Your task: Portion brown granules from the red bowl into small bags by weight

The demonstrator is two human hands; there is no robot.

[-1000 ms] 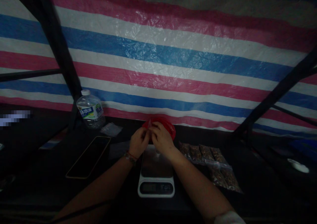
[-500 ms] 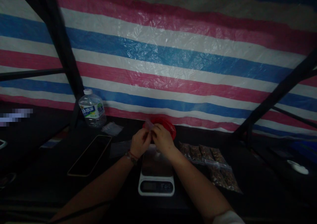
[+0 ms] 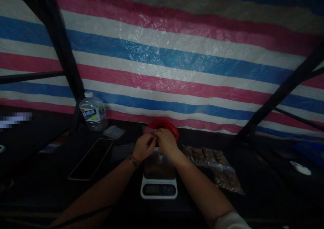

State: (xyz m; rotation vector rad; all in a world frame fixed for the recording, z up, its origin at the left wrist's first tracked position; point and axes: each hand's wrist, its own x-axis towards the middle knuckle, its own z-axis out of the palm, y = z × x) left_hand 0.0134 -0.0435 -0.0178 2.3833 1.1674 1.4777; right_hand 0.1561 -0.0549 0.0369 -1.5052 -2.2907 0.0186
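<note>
My left hand [image 3: 143, 147] and my right hand [image 3: 166, 142] meet above the far end of a white kitchen scale [image 3: 159, 190]. Between their pinched fingertips is a small clear plastic bag [image 3: 147, 130], its free part sticking out to the far left. Whether anything is inside the bag I cannot tell. Right behind the hands sits a red bowl-like container [image 3: 174, 130], partly hidden by them. To the right of my right forearm lie several filled clear bags [image 3: 208, 154] with brown, dried-looking bits inside.
A smartphone [image 3: 91, 158] lies left of the scale, near flat clear bags [image 3: 113, 131]. A large clear plastic bottle [image 3: 93, 112] stands at the back left. Black frame bars [image 3: 63, 50] rise on both sides before a striped plastic sheet [image 3: 167, 73]. A white object [image 3: 300, 168] lies far right.
The small bag has tipped from upright to pointing left between my fingers. My right hand has turned slightly inward over my left fingertips. The view has shifted a little.
</note>
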